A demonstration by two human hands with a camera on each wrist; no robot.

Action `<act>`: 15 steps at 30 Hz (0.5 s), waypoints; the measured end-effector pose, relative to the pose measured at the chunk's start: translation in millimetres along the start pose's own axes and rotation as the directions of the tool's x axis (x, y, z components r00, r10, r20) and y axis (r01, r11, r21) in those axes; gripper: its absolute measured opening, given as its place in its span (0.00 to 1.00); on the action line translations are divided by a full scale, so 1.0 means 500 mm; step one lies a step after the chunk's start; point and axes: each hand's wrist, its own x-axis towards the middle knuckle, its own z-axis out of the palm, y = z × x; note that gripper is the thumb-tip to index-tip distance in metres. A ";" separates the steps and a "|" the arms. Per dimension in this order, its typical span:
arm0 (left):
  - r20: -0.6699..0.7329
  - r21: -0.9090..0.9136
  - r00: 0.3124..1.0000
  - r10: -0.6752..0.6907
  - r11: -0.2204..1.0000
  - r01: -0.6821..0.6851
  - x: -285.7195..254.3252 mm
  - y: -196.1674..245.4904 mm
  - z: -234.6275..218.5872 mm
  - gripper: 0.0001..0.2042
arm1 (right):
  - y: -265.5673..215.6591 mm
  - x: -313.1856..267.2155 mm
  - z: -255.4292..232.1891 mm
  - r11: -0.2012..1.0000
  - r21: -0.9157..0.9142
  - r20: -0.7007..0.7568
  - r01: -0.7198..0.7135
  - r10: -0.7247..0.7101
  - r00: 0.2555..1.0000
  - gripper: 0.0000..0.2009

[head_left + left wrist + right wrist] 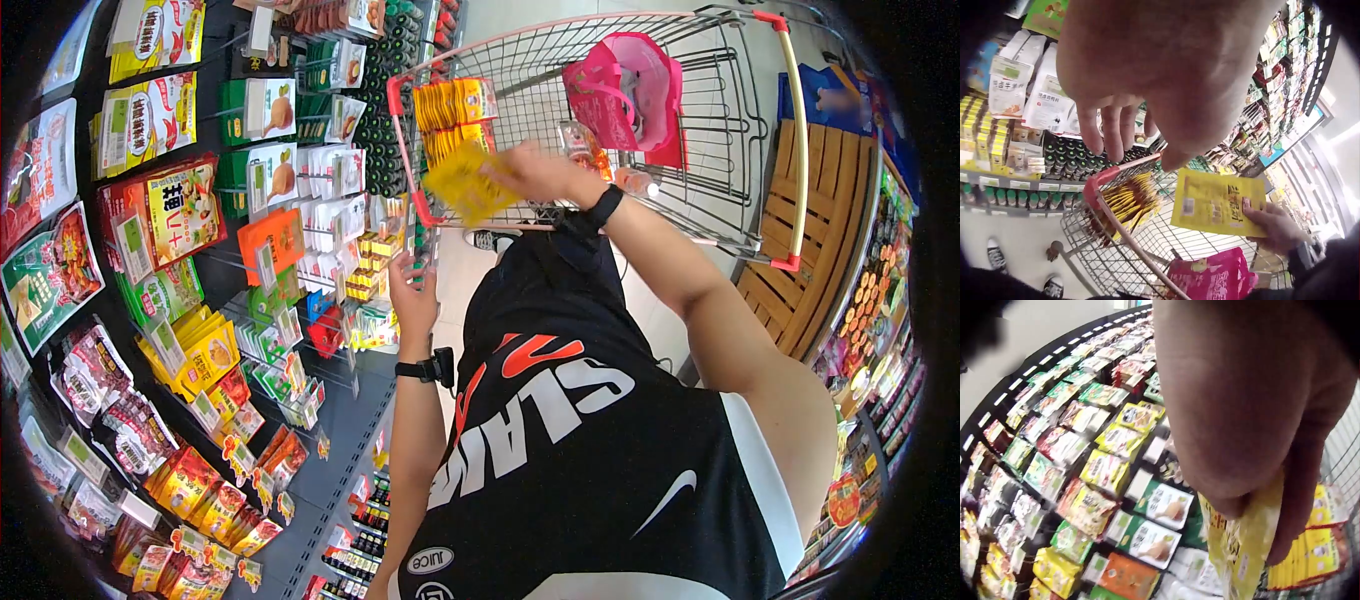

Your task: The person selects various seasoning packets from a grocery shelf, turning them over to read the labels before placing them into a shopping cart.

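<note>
right hand (540, 172) pinching a yellow packet (470, 185), thumb on the printed face in the left wrist view; packet is held above the near corner of the shopping cart (394, 98), tilted, beside the stacked yellow packets (452, 105) inside it. left hand (412, 290) holds nothing, fingers relaxed and apart, just beside the shelf goods, near white packets (335, 215) and small yellow boxes (372, 262); can't tell if it touches any. cart also has a pink bag (655, 100), with a clear container (580, 142) near it. orange packet (272, 243) hangs on the rack, dark bottles (390, 90) further along, slatted wood surface (800, 200) past the cart handle (799, 140)
</note>
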 end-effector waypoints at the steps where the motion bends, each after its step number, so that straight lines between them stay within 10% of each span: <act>1: 0.030 -0.037 0.999 -0.029 0.999 0.030 -0.002 0.005 -0.001 0.21 | 0.036 0.004 -0.009 0.997 -0.007 -0.098 -0.078 0.077 0.992 0.21; 9: 0.299 0.045 0.954 -0.002 0.999 -0.012 -0.011 -0.039 0.028 0.13 | 0.399 0.021 -0.023 0.891 -0.264 -0.421 -0.369 0.238 0.875 0.14; 15: 0.345 0.057 0.936 -0.076 0.997 0.060 -0.027 -0.051 0.035 0.12 | 0.510 0.018 0.031 0.785 -0.180 -0.261 -0.592 0.543 0.798 0.17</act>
